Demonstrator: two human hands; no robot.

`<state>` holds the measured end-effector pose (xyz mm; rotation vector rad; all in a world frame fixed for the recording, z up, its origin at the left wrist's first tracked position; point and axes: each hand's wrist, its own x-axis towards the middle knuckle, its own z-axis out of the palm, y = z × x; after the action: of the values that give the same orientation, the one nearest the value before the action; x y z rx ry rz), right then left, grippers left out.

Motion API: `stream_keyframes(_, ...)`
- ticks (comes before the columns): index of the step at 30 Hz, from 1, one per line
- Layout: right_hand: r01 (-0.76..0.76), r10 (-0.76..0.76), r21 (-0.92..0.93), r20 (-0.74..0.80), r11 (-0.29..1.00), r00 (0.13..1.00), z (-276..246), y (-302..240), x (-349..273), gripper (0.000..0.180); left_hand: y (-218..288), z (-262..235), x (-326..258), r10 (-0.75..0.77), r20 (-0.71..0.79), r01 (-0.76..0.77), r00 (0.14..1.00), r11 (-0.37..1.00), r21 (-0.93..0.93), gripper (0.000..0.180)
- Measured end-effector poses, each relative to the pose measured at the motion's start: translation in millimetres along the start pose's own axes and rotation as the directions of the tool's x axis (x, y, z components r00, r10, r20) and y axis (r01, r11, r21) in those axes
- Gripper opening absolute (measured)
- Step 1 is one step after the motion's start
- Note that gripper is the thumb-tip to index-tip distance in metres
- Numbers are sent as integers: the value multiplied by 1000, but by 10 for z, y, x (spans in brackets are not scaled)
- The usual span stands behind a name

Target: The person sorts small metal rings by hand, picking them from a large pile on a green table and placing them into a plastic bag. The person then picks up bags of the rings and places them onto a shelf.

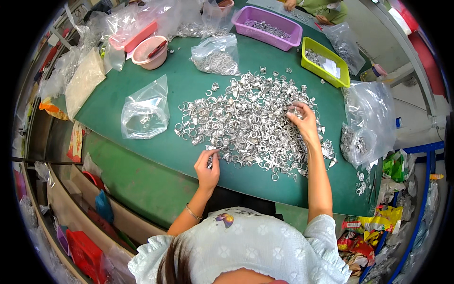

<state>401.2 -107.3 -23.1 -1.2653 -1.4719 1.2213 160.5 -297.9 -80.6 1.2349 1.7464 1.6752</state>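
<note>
A broad heap of silver-coloured metal rings [255, 123] lies spread over the green table. My left hand [207, 169] is at the near left edge of the heap, its fingers curled around a few rings that glint between thumb and fingers. Over the right part of the heap is my right hand [305, 122], thumb and fingers bent and apart, with the tips among the rings. Whether any ring is between those tips is hard to make out. Left of the heap lies a clear plastic bag [145, 111] with a few small pieces in it.
Beyond the heap stand a bag of rings [216, 57], a purple basin [294, 41], a green basket [326, 78] and a pink bowl [142, 57]. A large clear bag [371, 113] rests on the right edge. Across the table is another person's hand [289, 4].
</note>
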Motion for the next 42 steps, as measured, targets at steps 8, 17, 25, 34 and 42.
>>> stream_keyframes(8,-147,151,115,-26,982,988,-203,159,-90,32,-50,20,-19,32,-13,-32,999,999,-6,12)
stream_keyframes(17,-516,129,851,502,104,855,-260,289,-466,32,-51,38,-15,-23,-5,23,1000,995,-101,16)
stream_keyframes(25,-366,82,737,392,568,916,427,-185,-1206,31,402,124,-133,-356,821,887,446,51,-460,39)
stream_keyframes(34,478,-398,-344,280,808,874,739,-358,-1640,37,456,280,-71,-340,897,929,283,-137,-345,41)
stream_keyframes(42,406,-402,-473,116,782,908,581,-78,-992,40,289,120,-188,-151,969,967,195,-134,-216,26)
